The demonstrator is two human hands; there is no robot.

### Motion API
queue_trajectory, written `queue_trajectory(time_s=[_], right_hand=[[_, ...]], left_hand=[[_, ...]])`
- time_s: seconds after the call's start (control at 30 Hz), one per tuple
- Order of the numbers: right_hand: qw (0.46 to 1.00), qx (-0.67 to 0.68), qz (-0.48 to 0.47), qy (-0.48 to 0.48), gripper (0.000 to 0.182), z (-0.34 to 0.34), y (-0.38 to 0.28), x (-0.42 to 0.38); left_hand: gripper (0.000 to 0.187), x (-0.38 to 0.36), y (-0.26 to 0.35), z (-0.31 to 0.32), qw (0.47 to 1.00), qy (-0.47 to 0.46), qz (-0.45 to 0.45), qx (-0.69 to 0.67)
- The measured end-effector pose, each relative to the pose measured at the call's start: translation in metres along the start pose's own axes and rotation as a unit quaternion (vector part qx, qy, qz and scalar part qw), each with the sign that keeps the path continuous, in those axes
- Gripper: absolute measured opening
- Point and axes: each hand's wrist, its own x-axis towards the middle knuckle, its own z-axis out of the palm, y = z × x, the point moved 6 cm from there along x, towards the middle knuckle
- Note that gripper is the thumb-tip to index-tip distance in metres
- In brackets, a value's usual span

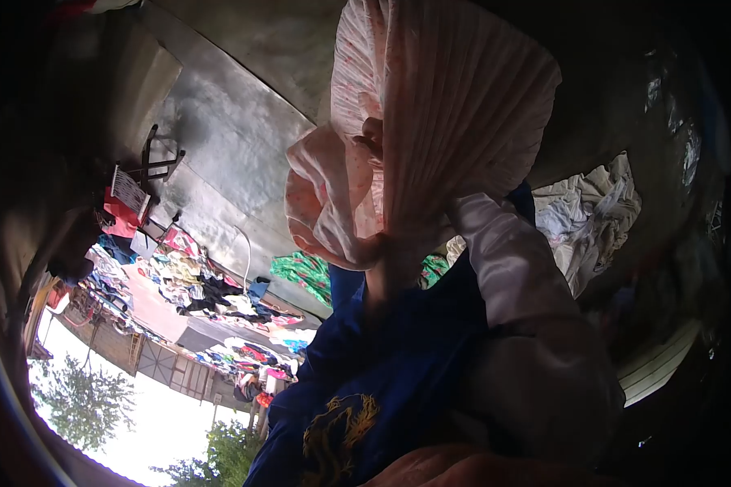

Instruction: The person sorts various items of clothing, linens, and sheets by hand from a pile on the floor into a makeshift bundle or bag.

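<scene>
A pale pink pleated cloth (pixel 463 89) with small reddish marks fills the upper middle, its looser, crumpled part hanging to the left. Darkened fingers, which look like those of my left hand (pixel 369 138), are bent against a fold of it; the bare forearm rises from below and the rest of the hand is covered. From the lower right, my right arm in a shiny white sleeve (pixel 503 252) reaches up to the cloth's lower edge. The cloth and shadow hide my right hand. Blue clothing (pixel 406 333) with a gold embroidered dragon is below.
Heaped clothes (pixel 195 276) lie at the left, near a dark metal frame (pixel 161 162). Green patterned fabric (pixel 304 272) is left of my body, and whitish crumpled cloth (pixel 589 219) lies at the right. Grey sheeting (pixel 219 105) covers the ground. Trees (pixel 85 402) stand at the lower left.
</scene>
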Motion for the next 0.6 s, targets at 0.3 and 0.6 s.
queue_trajectory(time_s=[0.3, 0.6], right_hand=[[0.998, 0.036, -0.029, -0.054, 0.041, -0.061, 0.046, -0.022], [0.947, 0.078, -0.301, -0.084, 0.04, -0.217, 0.029, -0.147]], left_hand=[[0.046, 0.028, 0.045, 0.028, 0.957, 0.078, -0.077, 0.269], [0.038, 0.079, 0.084, 0.115, 0.343, -0.175, -0.048, 0.921]])
